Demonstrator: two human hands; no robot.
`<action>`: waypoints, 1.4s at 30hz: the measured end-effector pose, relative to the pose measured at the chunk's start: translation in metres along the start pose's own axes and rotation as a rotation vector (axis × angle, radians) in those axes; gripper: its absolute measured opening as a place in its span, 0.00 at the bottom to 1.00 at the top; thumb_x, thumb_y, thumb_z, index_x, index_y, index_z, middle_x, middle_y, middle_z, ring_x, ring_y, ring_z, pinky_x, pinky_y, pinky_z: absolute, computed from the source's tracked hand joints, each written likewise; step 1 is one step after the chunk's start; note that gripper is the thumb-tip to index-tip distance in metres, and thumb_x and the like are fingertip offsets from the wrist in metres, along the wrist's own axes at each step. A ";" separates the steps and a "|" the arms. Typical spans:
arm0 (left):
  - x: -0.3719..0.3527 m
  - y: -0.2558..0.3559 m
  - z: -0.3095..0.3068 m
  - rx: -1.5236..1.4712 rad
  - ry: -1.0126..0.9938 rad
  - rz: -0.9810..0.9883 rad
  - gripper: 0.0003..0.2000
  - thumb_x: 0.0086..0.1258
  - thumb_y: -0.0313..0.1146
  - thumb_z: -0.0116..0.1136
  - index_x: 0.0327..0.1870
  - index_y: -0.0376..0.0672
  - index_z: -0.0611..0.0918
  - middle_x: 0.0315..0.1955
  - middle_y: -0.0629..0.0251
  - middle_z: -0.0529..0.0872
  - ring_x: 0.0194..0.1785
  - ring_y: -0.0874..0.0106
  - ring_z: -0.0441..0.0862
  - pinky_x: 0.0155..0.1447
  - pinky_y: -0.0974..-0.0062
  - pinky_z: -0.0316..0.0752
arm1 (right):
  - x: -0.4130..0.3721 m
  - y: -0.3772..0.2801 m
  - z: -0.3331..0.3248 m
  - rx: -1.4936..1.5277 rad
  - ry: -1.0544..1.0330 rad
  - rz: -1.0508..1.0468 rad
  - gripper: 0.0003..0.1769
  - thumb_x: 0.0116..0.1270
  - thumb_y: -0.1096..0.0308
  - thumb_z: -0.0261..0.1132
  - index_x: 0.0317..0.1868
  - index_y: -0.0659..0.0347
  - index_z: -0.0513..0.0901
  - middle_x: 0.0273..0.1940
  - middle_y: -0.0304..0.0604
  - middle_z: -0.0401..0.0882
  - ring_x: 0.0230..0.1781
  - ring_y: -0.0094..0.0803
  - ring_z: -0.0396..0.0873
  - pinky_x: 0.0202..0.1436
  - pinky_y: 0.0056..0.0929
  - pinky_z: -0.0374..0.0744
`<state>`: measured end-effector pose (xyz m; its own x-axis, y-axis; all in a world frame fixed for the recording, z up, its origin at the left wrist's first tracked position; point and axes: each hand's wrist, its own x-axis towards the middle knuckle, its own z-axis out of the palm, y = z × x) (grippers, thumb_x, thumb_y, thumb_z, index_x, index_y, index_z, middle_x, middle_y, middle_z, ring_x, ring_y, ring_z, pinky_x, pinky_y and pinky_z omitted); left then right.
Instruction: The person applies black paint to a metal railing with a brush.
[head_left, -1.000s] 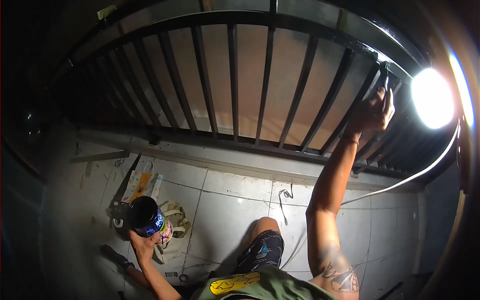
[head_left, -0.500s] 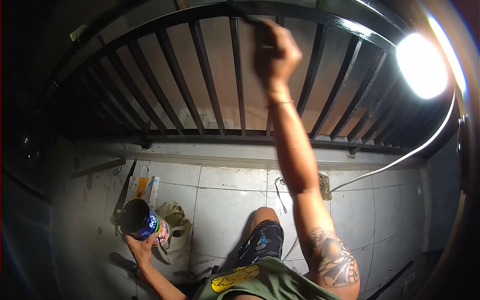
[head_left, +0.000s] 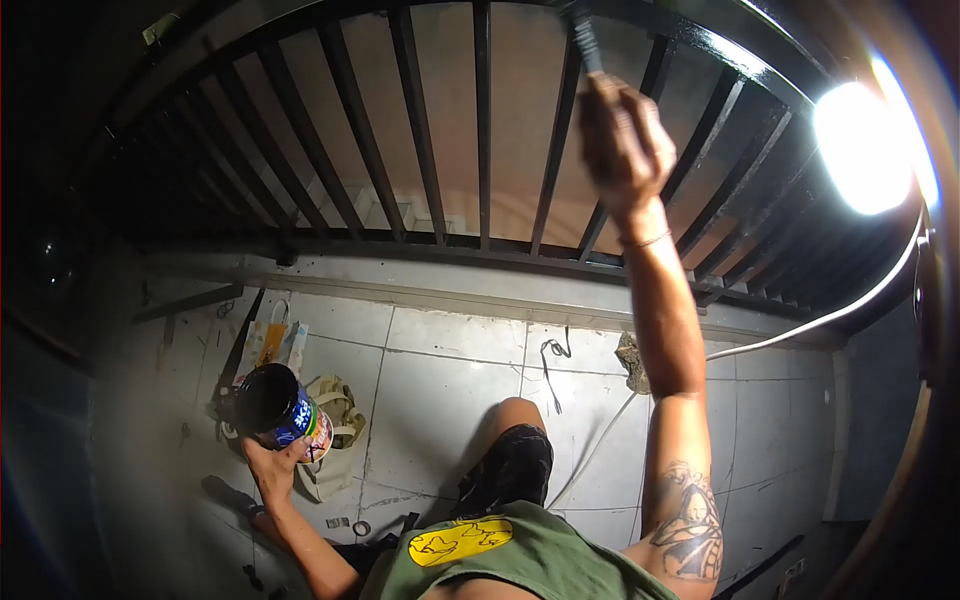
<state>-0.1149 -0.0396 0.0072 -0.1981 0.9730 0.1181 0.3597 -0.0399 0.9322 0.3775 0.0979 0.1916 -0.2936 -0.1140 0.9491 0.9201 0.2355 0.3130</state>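
Note:
My left hand is closed round an open paint can with a blue label, at the lower left. The can tilts, and its inside is dark. High up on the right, my right hand, blurred by motion, grips a paintbrush. The far end of the brush is at the top rail of a black metal railing; its bristles are hard to make out. Vertical black bars run down below that rail.
A bright lamp shines at the right, its white cable running down to the tiled floor. A cloth bag and a paper bag stand beside the can. A stone-like block and a thin cord lie near the ledge.
My right hand has moved to the right and down with the paintbrush. The left hand still holds the paint can. The whole view has shifted slightly.

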 end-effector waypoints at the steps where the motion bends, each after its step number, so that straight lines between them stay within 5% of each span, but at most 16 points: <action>1: -0.001 0.005 0.002 -0.033 0.008 -0.006 0.41 0.40 0.35 0.75 0.60 0.34 0.68 0.52 0.55 0.75 0.54 0.64 0.74 0.60 0.68 0.68 | -0.003 -0.014 0.006 0.044 0.002 0.010 0.17 0.54 0.75 0.70 0.46 0.62 0.83 0.36 0.45 0.81 0.32 0.35 0.82 0.35 0.26 0.81; 4: -0.002 0.024 0.007 0.014 0.014 0.041 0.41 0.40 0.34 0.75 0.59 0.33 0.69 0.51 0.55 0.76 0.53 0.64 0.75 0.59 0.68 0.69 | -0.034 -0.038 0.016 0.160 0.090 0.607 0.13 0.59 0.73 0.69 0.44 0.68 0.81 0.36 0.46 0.82 0.32 0.31 0.83 0.35 0.25 0.82; 5: -0.001 0.025 0.010 0.027 0.018 0.051 0.41 0.40 0.34 0.75 0.59 0.33 0.69 0.51 0.55 0.76 0.53 0.64 0.75 0.59 0.68 0.69 | -0.047 -0.044 0.028 0.628 0.358 1.143 0.11 0.63 0.72 0.66 0.43 0.69 0.80 0.36 0.45 0.82 0.32 0.32 0.84 0.36 0.25 0.83; 7: -0.001 0.031 0.010 0.060 0.007 0.051 0.40 0.39 0.33 0.75 0.58 0.33 0.69 0.51 0.55 0.76 0.53 0.64 0.75 0.60 0.68 0.69 | -0.055 -0.046 0.043 1.025 0.831 1.679 0.09 0.65 0.72 0.63 0.42 0.69 0.79 0.35 0.46 0.81 0.31 0.35 0.84 0.36 0.26 0.85; 11: -0.002 0.025 0.007 0.071 0.041 0.078 0.43 0.36 0.36 0.76 0.59 0.35 0.69 0.51 0.57 0.76 0.54 0.65 0.74 0.61 0.68 0.68 | -0.045 -0.045 0.079 1.419 1.097 1.953 0.07 0.65 0.72 0.60 0.38 0.68 0.72 0.35 0.50 0.80 0.33 0.39 0.85 0.33 0.25 0.87; 14: -0.003 0.038 0.013 0.099 0.041 0.088 0.43 0.35 0.38 0.77 0.58 0.35 0.69 0.50 0.57 0.75 0.54 0.65 0.74 0.61 0.67 0.67 | -0.010 -0.043 0.099 1.449 1.155 2.011 0.08 0.64 0.73 0.60 0.35 0.67 0.69 0.34 0.53 0.79 0.31 0.40 0.85 0.27 0.23 0.87; 21: -0.004 0.040 0.015 0.151 0.011 0.084 0.42 0.34 0.35 0.76 0.58 0.36 0.69 0.50 0.57 0.76 0.54 0.65 0.74 0.60 0.67 0.68 | -0.048 -0.047 0.081 1.090 0.756 2.139 0.09 0.63 0.74 0.58 0.34 0.75 0.73 0.27 0.57 0.81 0.21 0.37 0.84 0.20 0.21 0.84; 25: 0.000 0.044 0.024 0.240 -0.008 0.083 0.42 0.34 0.34 0.75 0.58 0.36 0.70 0.51 0.56 0.76 0.54 0.64 0.75 0.60 0.67 0.68 | -0.025 -0.036 0.069 1.165 1.035 2.002 0.08 0.64 0.74 0.58 0.34 0.74 0.71 0.28 0.55 0.81 0.22 0.38 0.84 0.24 0.23 0.86; 29: -0.001 0.042 0.025 0.182 -0.024 0.087 0.43 0.34 0.33 0.76 0.59 0.36 0.69 0.51 0.55 0.77 0.54 0.63 0.75 0.60 0.66 0.68 | 0.030 -0.046 0.088 1.252 0.997 2.036 0.08 0.63 0.71 0.59 0.35 0.69 0.74 0.28 0.56 0.83 0.20 0.33 0.84 0.16 0.21 0.77; 30: 0.001 0.040 0.024 0.174 -0.029 0.107 0.43 0.35 0.34 0.76 0.59 0.35 0.69 0.51 0.55 0.77 0.54 0.63 0.75 0.60 0.67 0.68 | 0.035 -0.050 0.084 1.232 1.010 2.051 0.08 0.62 0.77 0.60 0.35 0.77 0.71 0.31 0.55 0.79 0.24 0.43 0.84 0.27 0.29 0.87; 31: 0.002 0.040 0.022 0.177 -0.023 0.114 0.43 0.35 0.34 0.76 0.59 0.35 0.69 0.51 0.55 0.77 0.54 0.63 0.75 0.60 0.67 0.68 | 0.035 -0.053 0.081 1.242 1.016 2.048 0.08 0.62 0.77 0.60 0.35 0.77 0.71 0.31 0.55 0.79 0.24 0.43 0.84 0.27 0.29 0.87; 33: 0.000 0.042 0.023 0.190 -0.032 0.113 0.43 0.34 0.34 0.77 0.59 0.35 0.69 0.51 0.55 0.77 0.54 0.64 0.75 0.61 0.67 0.68 | 0.027 -0.050 0.072 1.074 0.752 2.071 0.08 0.63 0.77 0.59 0.33 0.77 0.72 0.29 0.54 0.80 0.23 0.41 0.84 0.23 0.26 0.86; 37: -0.001 0.050 0.025 0.145 -0.044 0.093 0.44 0.34 0.34 0.77 0.58 0.36 0.68 0.51 0.55 0.76 0.54 0.64 0.75 0.60 0.67 0.69 | 0.025 -0.045 0.076 1.188 1.171 1.931 0.07 0.63 0.77 0.58 0.31 0.75 0.75 0.25 0.52 0.81 0.20 0.33 0.83 0.22 0.21 0.84; 42: -0.002 0.049 0.017 0.158 -0.003 0.096 0.42 0.34 0.35 0.77 0.56 0.36 0.69 0.50 0.56 0.76 0.54 0.65 0.75 0.60 0.67 0.70 | 0.044 -0.057 0.093 1.039 0.957 1.739 0.07 0.62 0.76 0.59 0.30 0.75 0.77 0.21 0.49 0.80 0.18 0.31 0.82 0.22 0.21 0.82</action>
<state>-0.0808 -0.0393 0.0471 -0.1540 0.9671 0.2026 0.5152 -0.0964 0.8516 0.2876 0.1694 0.2184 0.8708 0.4900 0.0416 -0.4482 0.8257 -0.3426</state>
